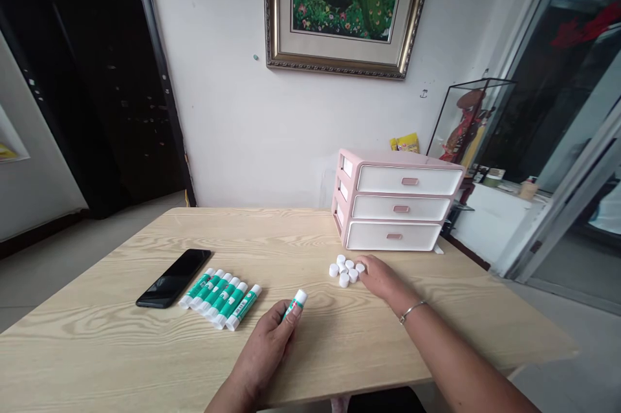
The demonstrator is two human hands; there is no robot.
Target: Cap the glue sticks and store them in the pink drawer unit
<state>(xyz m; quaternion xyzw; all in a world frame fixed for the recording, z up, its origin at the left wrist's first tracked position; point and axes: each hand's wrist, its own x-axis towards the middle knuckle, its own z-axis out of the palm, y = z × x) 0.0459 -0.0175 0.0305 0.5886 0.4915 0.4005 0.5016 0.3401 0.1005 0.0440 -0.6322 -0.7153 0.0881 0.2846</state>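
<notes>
My left hand (268,338) is closed around a glue stick (299,298) with a green label, and its white end points up and away from me. Farther right, my right hand (381,278) reaches to a small group of white caps (344,279). Its fingertips close on the cap (359,267) at the group's right edge; the thumb side is partly hidden. To the left of my left hand, several more green-and-white glue sticks (220,298) lie side by side in a slanted row.
A black phone (173,278) lies left of the glue stick row. At the back right of the wooden table (272,238) stands a pink and white three-drawer box (400,208), with a yellow packet (405,142) behind its top. The wall rises behind the table.
</notes>
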